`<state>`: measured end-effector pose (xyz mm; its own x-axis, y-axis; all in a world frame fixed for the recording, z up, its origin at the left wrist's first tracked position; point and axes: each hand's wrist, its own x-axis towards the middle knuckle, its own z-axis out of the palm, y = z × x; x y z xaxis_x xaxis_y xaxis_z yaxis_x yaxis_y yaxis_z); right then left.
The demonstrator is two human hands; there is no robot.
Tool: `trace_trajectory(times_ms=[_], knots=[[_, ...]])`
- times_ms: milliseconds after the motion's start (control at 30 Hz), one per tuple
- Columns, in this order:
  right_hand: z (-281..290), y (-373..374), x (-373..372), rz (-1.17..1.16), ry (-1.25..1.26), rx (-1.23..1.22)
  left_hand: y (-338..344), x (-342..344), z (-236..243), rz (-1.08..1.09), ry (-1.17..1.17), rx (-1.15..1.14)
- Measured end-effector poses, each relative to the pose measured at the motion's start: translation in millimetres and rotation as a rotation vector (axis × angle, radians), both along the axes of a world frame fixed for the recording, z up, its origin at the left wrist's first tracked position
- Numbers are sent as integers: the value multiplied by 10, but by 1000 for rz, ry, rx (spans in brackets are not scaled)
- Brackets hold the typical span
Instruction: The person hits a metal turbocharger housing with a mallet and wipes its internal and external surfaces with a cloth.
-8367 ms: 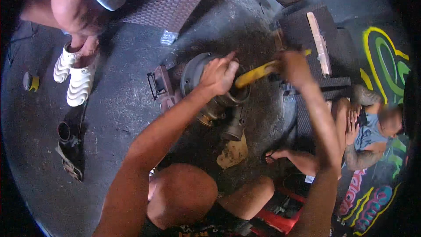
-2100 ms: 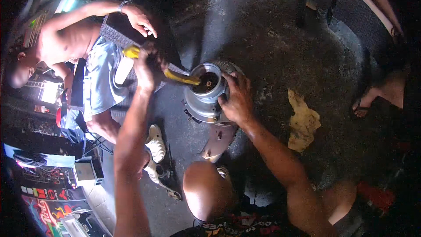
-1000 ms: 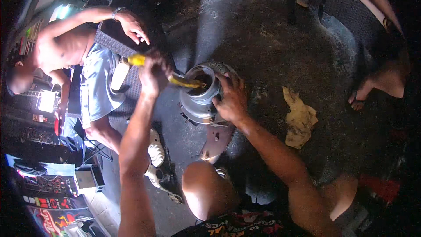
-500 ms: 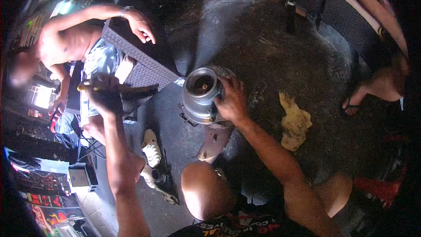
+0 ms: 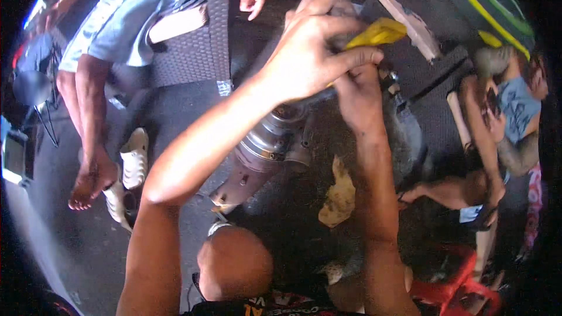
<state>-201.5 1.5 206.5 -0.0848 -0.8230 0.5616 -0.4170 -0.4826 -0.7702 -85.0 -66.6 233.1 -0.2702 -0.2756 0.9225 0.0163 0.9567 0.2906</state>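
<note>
My left hand point(image 5: 319, 50) reaches across in front of me, closed on a yellow cloth point(image 5: 377, 33), its thumb pressed along the lower side. Right beneath it, my right hand point(image 5: 360, 99) is raised with curled fingers. Its fingertips are hidden behind the left hand, so what they grip cannot be seen. On the floor under my forearms stands a grey metal turbocharger point(image 5: 263, 140) with a rounded body. My left hand and forearm cover its top. A brown, tapered flat piece point(image 5: 237, 184) sticks out from under it toward my knee.
A stained tan rag point(image 5: 338, 196) lies right of the turbocharger. White shoes point(image 5: 134, 158) are at the left. A seated person in light blue shorts point(image 5: 120, 29) is beside a woven chair point(image 5: 181, 61). Another person point(image 5: 518, 99) sits right. A red plastic chair point(image 5: 459, 284) is at lower right.
My right hand has left the turbocharger's rim and lifted to meet the left. My left hand has swung from the far left to the centre with the cloth. The view has shifted right.
</note>
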Motion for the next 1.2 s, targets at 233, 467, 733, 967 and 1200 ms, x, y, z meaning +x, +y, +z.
trace_trajectory(times_ms=[233,467,733,967,1200], knots=[[-638,-644,-392,-134,-552,-173,-143,285,-1583,439,-460,709],[-1170,-864,-341,-153,-607,-89,-16,308,-1884,395,-504,600],[-1038,-1048,-395,-24,-468,3,-31,312,-1882,390,-528,600],[-1113,-1086,-418,137,-476,55,-55,323,-1890,422,-523,555],[-1043,-1172,-438,132,-329,73,-67,329,-1918,406,-500,556]])
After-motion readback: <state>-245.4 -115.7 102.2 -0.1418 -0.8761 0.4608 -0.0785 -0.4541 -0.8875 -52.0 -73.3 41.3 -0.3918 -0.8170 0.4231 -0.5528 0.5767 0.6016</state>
